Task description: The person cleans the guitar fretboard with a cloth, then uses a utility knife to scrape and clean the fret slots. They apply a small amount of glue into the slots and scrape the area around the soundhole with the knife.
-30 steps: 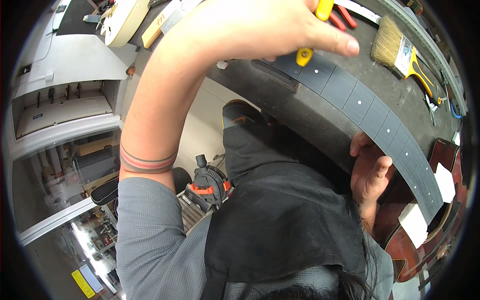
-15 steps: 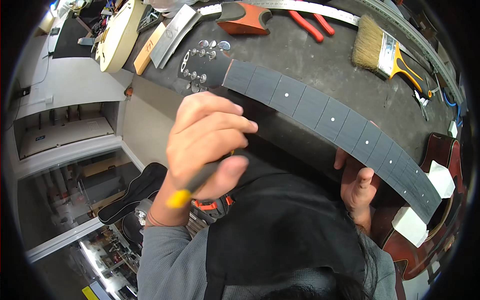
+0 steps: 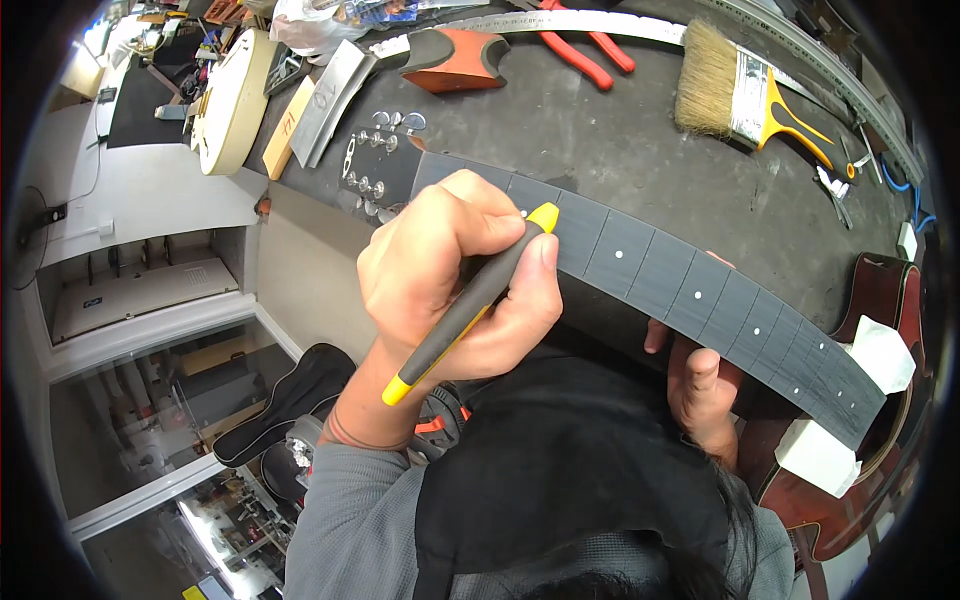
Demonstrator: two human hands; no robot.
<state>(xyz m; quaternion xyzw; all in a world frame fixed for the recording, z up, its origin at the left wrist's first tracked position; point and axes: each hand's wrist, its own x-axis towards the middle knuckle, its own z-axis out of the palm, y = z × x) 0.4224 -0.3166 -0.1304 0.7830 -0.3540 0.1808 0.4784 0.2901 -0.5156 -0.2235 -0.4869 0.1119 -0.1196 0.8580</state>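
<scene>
My left hand [image 3: 445, 270] is closed around a slim tool [image 3: 440, 340] with a dark grey body and yellow ends, held slanting over the dark guitar fretboard [image 3: 650, 275] near the headstock [image 3: 375, 162]; what its far tip touches is hidden by the hand. The fretboard has slots and white dots, with no frets visible. My right hand [image 3: 705, 405] grips the neck from underneath, thumb at the near edge and a fingertip at the far edge. The neck leads to a red-brown guitar body [image 3: 810, 510], with white sheets [image 3: 815, 450] beside the fretboard's end.
On the dark bench [image 3: 620, 150] lie a brush [image 3: 740, 95], red-handled pliers [image 3: 590, 60], a red-black block [image 3: 455, 60], a metal bar [image 3: 330, 110], a wooden block [image 3: 285, 130] and a long ruler [image 3: 590, 22]. A cream guitar body [image 3: 225, 110] is at the back left.
My left hand swung down from the back of the bench, then moved up and right over the fretboard with the yellow-grey tool. My right hand stays under the neck, shifted slightly in view.
</scene>
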